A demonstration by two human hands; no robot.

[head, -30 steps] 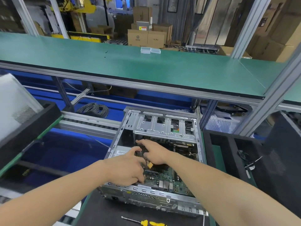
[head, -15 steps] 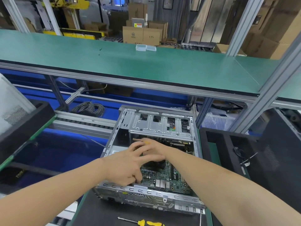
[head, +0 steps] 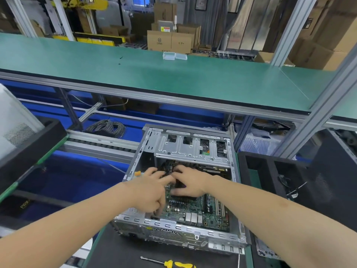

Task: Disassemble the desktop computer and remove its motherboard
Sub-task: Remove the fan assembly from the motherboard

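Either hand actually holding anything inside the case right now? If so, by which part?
Cannot tell. Left hand and right hand both lie over the motherboard; their fingers hide any grip.

Computer case (head: 173,227): bare stamped sheet metal, dull silver sheen. Inside the case, motherboard (head: 195,209): green laminate, semi-gloss, with shiny metal parts. Under the case, black mat (head: 119,252): matt. Just in front of the case, screwdriver (head: 179,265): glossy yellow-black plastic handle, bright metal shaft. Behind and above the case, shelf (head: 173,80): matt green covering, grey metal edging. Further behind, cardboard boxes (head: 168,41): plain brown, matt.

green motherboard (head: 195,208) — silver case (head: 179,228)
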